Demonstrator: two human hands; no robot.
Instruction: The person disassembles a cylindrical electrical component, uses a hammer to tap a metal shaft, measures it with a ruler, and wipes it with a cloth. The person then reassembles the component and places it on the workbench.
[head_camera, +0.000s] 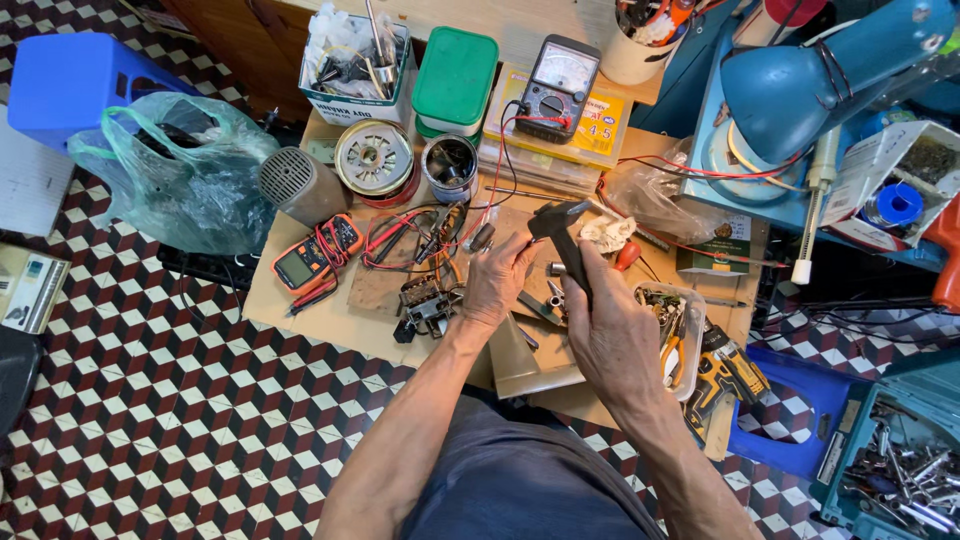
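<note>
**Hammer held over a crowded low table**

A low cardboard-topped table (300, 310) is seen from above. A green-lidded tub (455, 75) and a yellow-labelled flat box (590, 130) stand at its far edge. A dark hammer (565, 240) is gripped near the middle by the right hand (615, 335), fingers curled tight around the handle. The left hand (497, 280) is closed loosely beside the head; what its fingers pinch cannot be told.
</note>
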